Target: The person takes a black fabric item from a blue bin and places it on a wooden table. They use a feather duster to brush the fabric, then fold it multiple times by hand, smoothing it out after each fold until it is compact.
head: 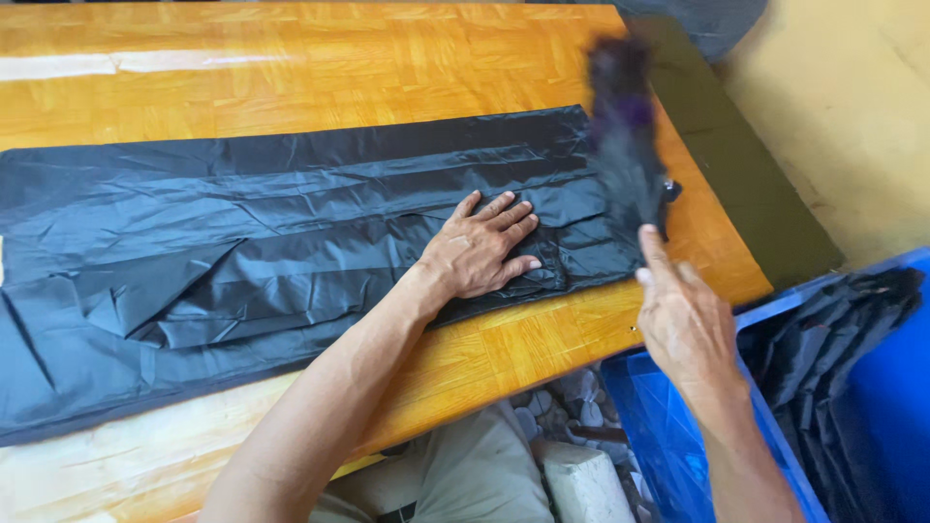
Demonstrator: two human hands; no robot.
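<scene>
A long black plastic sheet point(242, 242), creased and folded lengthwise, lies flat across the wooden table point(320, 68). My left hand point(480, 247) presses palm-down on the sheet near its right end, fingers spread. My right hand point(683, 315) is raised at the table's right edge and pinches a dark, motion-blurred strip point(625, 136) that stands up from the sheet's right end; whether it is part of the sheet I cannot tell.
A blue plastic crate point(678, 446) stands at the lower right, holding more folded black plastic point(823, 339). A dark green band point(736, 145) runs along the table's right side. A yellowish wall point(852, 97) is beyond. Stones point(562, 407) lie under the table.
</scene>
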